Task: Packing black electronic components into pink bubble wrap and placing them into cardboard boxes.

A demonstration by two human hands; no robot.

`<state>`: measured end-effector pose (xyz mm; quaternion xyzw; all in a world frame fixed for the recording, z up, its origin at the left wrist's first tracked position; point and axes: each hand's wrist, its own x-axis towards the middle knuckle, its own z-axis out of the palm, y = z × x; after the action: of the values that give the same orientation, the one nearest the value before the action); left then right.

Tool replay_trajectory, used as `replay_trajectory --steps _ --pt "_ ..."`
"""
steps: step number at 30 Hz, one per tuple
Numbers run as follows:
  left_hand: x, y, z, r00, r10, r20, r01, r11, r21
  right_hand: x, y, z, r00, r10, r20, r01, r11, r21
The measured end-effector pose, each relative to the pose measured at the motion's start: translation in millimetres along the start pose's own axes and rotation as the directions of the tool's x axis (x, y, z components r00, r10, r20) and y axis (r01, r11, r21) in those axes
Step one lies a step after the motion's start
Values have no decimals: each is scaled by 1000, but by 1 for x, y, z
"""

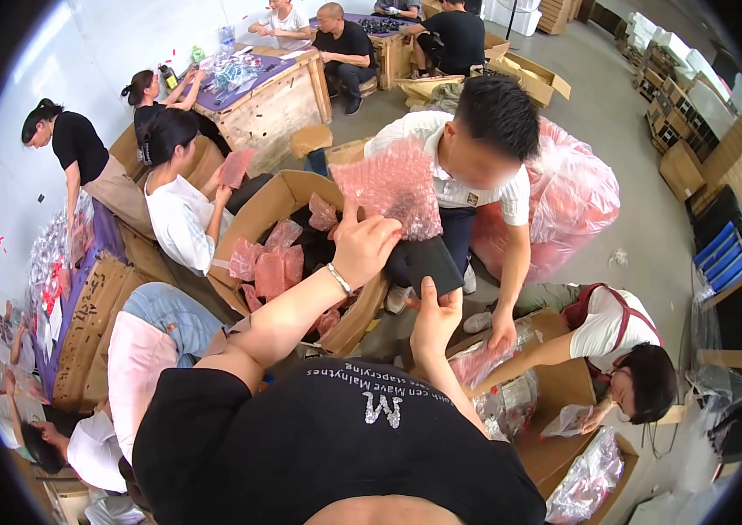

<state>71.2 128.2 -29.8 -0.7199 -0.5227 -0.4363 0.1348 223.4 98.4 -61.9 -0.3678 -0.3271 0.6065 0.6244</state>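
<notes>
My left hand (362, 249), with a bracelet at its wrist, is closed on a pink bubble-wrap pouch (388, 182) held up in front of me. In my right hand (436, 322) a flat black rectangular piece (437, 266) is gripped by its lower end, thumb on top. The piece's upper edge meets the pouch's lower right edge; whether any of it is inside, I cannot tell. Below my left forearm stands a large open carton (259, 206) containing several pink bubble-wrap pouches (279, 269) and dark items.
A co-worker in a white shirt (397, 131) stands opposite, reaching down to my right. Behind them sits a big pink plastic bag (563, 184). Another person (616, 319) bends over cartons (554, 385) at right. People work at wooden tables (266, 109) beyond.
</notes>
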Motion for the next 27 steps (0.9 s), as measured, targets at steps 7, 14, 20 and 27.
replay_trajectory --steps 7,14,20,27 --pt "-9 10 -8 982 -187 -23 185 980 -77 -13 5 2 998 -23 57 25 999 -34" --pt "-28 24 -19 993 -108 56 114 986 -121 -22 15 6 997 -2 77 10 994 -107" --pt "-49 60 -22 963 -29 269 109 952 -286 -19 33 2 989 -69 128 62 996 58" --pt "-60 83 -29 927 -122 356 267 879 -395 -13 43 -24 988 92 122 -119 962 247"
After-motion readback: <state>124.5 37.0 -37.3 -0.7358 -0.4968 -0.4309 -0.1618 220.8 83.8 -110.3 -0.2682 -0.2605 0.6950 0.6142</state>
